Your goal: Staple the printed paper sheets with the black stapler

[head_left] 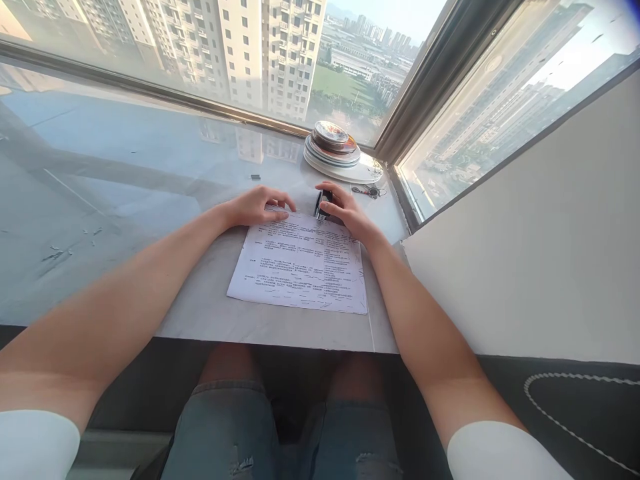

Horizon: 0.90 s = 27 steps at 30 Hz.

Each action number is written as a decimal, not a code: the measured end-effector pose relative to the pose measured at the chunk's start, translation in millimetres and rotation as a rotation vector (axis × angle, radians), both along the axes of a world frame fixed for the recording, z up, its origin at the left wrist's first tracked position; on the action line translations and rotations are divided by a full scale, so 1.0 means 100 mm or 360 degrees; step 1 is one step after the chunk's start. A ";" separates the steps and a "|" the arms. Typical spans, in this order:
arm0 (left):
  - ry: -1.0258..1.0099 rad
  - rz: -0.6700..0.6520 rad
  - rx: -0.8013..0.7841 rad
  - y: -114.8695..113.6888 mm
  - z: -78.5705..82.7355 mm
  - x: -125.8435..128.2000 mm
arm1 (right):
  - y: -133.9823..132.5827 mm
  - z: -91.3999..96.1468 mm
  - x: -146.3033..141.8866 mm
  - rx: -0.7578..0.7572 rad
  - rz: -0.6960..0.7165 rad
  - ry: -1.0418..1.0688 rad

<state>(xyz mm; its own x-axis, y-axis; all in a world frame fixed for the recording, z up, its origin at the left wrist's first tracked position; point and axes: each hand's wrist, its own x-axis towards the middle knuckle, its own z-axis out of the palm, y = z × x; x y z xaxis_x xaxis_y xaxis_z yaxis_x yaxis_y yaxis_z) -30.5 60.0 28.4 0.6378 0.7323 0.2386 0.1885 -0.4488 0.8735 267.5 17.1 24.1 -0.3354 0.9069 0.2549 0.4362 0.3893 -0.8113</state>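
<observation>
A printed sheet of paper [305, 273] lies on the pale stone sill, marked with lines of small text and several thin staples. My right hand [345, 207] is closed around a small black and silver stapler [324, 202], which stands at the sheet's far edge. At the far left corner of the paper rests my left hand [261, 205], fingers apart and lightly bent, thumb lying on the sheet. Whether the stapler's jaws are pressed together is hard to see. A short dark strip of staples [255, 177] sits beyond my left hand.
A stack of plates [333, 155] stands in the window corner. Beside it lies a small dark corded item [370, 192]. Loose staples [60, 253] are scattered on the sill [125, 220] at left. A white wall [540, 267] bounds the right, window glass the back.
</observation>
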 end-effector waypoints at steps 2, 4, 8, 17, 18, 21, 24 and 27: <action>-0.0065 0.0068 -0.0055 0.00 0.00 0.00 | -0.01 0.01 -0.01 -0.0005 -0.0010 -0.0003; -0.0081 0.0105 -0.0079 -0.01 0.00 0.00 | -0.02 0.02 -0.02 -0.0016 -0.0040 -0.0024; 0.0069 -0.0018 0.0039 -0.01 0.01 -0.01 | -0.06 0.06 -0.03 -0.0015 -0.0137 -0.0059; 0.0371 -0.0133 0.0375 0.01 0.02 -0.06 | -0.12 0.11 -0.07 -0.0060 -0.0194 -0.0078; 0.0377 -0.0137 0.0386 0.01 0.01 -0.07 | -0.13 0.12 -0.07 -0.0065 -0.0200 -0.0085; 0.0370 -0.0159 0.0399 0.02 0.00 -0.07 | -0.15 0.14 -0.08 -0.0110 -0.0214 -0.0076; 0.0349 -0.0166 0.0394 0.02 -0.01 -0.07 | -0.16 0.15 -0.09 -0.0127 -0.0228 -0.0064; 0.0302 -0.0170 0.0375 0.02 -0.01 -0.07 | -0.16 0.16 -0.10 -0.0097 -0.0235 -0.0102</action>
<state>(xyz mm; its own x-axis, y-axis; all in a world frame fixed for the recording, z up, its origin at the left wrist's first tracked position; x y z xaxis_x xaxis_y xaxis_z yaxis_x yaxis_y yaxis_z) -37.4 62.2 27.9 0.7572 0.5977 0.2633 0.2791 -0.6606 0.6969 257.3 1.2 39.6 -0.2111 0.9608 0.1800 0.5368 0.2678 -0.8001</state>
